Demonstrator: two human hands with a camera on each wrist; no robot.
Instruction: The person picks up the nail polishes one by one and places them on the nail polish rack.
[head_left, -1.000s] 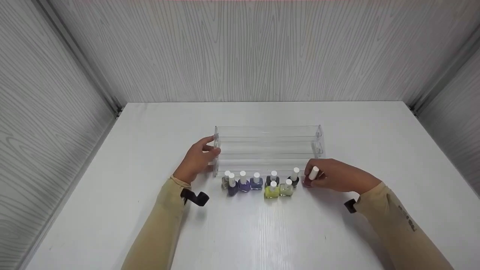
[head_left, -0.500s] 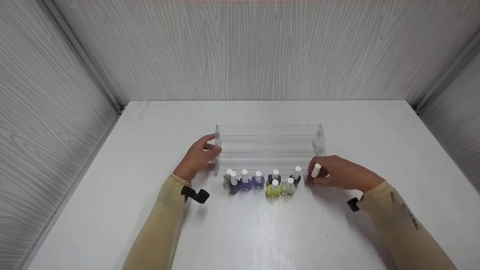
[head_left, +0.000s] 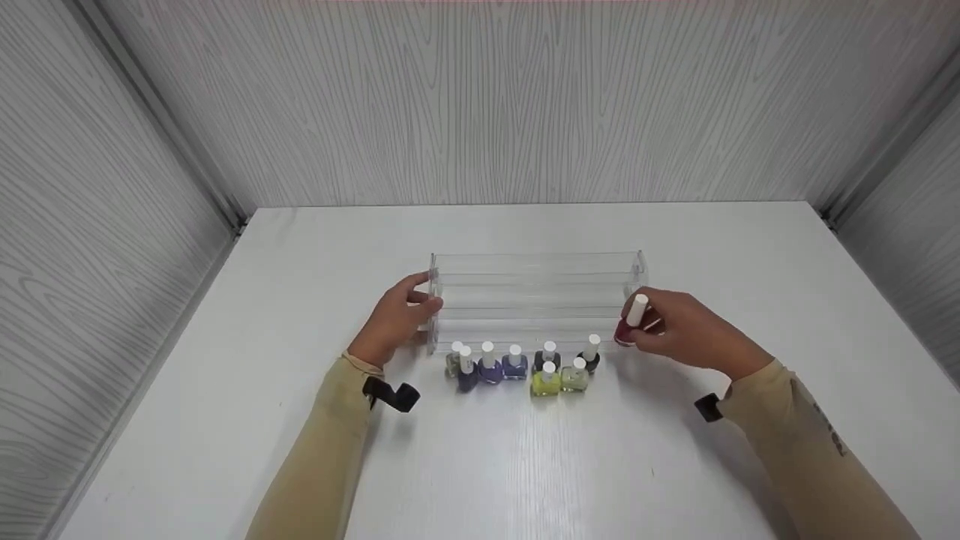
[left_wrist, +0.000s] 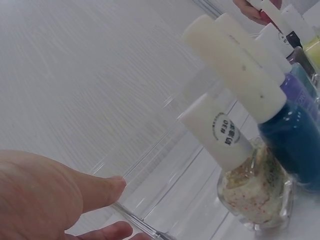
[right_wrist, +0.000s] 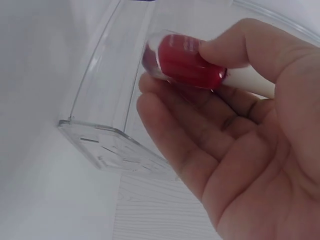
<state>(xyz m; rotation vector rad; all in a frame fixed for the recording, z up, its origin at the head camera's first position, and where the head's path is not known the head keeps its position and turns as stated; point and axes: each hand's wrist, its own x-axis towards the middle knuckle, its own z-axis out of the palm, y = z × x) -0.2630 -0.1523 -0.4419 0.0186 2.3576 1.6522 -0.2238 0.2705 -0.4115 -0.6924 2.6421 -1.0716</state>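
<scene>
My right hand (head_left: pixel 675 330) pinches a red nail polish bottle (right_wrist: pixel 187 60) between thumb and fingers, its white cap lying toward the palm. It is raised off the table, by the right end of a clear stepped rack (head_left: pixel 536 311). At the rack's left end, my left hand (head_left: pixel 397 319) holds the side panel, thumb at its front edge and fingers behind. Several white-capped polish bottles stand along the rack's front: a speckled bottle (left_wrist: pixel 255 195), a dark blue bottle (left_wrist: pixel 295 142), a purple bottle (head_left: pixel 490 370), a yellow bottle (head_left: pixel 545 384) and a pale green bottle (head_left: pixel 574 379) among them.
The white tabletop (head_left: pixel 480 465) runs back to a wood-grain wall (head_left: pixel 480 105). Grey panels (head_left: pixel 90 247) flank it on both sides. A black wrist mount (head_left: pixel 391 394) sticks out from the left sleeve.
My right hand has lifted the red polish bottle off the table, up toward the rack's right end. The left hand stays on the rack, and the other bottles have not moved.
</scene>
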